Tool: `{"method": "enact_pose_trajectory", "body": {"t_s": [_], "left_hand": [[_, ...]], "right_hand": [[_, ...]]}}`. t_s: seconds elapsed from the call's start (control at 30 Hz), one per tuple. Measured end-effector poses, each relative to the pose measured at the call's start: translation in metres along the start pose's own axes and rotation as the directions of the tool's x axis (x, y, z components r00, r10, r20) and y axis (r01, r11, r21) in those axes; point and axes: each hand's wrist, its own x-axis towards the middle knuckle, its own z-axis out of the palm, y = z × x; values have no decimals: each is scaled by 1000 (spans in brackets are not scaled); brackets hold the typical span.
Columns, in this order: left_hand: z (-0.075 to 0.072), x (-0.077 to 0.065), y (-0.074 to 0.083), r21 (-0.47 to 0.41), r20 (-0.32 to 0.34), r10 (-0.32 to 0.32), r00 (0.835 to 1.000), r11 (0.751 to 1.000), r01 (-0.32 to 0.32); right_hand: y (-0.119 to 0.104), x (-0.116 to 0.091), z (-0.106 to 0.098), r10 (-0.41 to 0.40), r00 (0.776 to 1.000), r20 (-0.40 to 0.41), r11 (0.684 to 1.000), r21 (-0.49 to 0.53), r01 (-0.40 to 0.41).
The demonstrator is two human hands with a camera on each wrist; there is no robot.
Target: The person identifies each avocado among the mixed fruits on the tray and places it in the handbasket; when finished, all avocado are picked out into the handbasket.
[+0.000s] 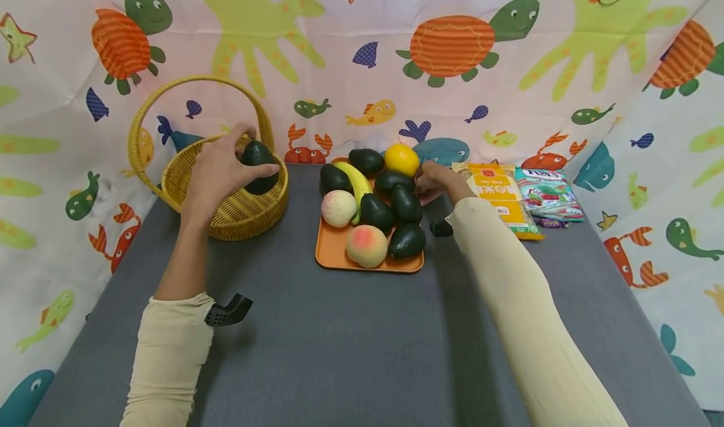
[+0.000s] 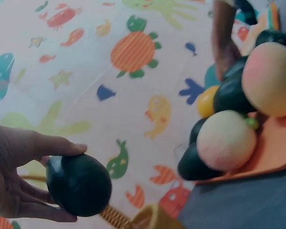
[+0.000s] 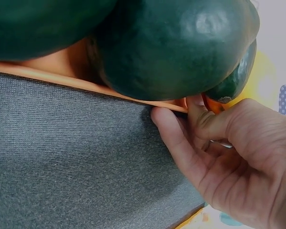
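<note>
My left hand grips a dark green avocado between thumb and fingers, over the yellow wicker basket on the left. In the left wrist view the same avocado shows its rounded end. An orange tray lies mid-table, loaded with several avocados, two peaches, a banana and a yellow lemon-like fruit. At the tray's right side, my right hand pinches the rim, index finger outside it and thumb at its top, as the right wrist view shows.
Right of the tray lie a yellow food packet and a teal candy bag. The basket's tall handle arches up beside my left forearm. A curtain printed with sea animals hangs behind the grey table.
</note>
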Motion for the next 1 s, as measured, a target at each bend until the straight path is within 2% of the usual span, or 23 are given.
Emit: {"method": "enact_pose_trajectory", "body": {"t_s": [0.1,0.2,0.3,0.47,0.63,0.83,1.0], "left_hand": [[-12,6,-14,-40,-65,-23,998,999,20],[-21,16,-28,-43,-122,-57,991,998,52],[-27,28,-40,-32,-138,-103,985,995,99],[-33,47,-57,14,-68,-180,981,983,182],[-29,62,-75,67,8,-237,971,969,236],[-21,69,-99,98,72,-292,954,954,285],[-13,69,-111,103,101,-326,940,943,316]], "right_hand": [[-1,-1,0,-4,1000,5,1000,1,4],[0,-3,0,1,1000,10,1000,29,-1],[2,-5,-1,-4,1000,9,999,41,3],[3,-5,-4,8,1000,3,999,43,-8],[3,-6,-6,20,1000,-14,999,34,-20],[1,-6,-3,9,1000,-21,999,48,-8],[0,-7,-1,10,1000,-19,1000,28,-9]]}}
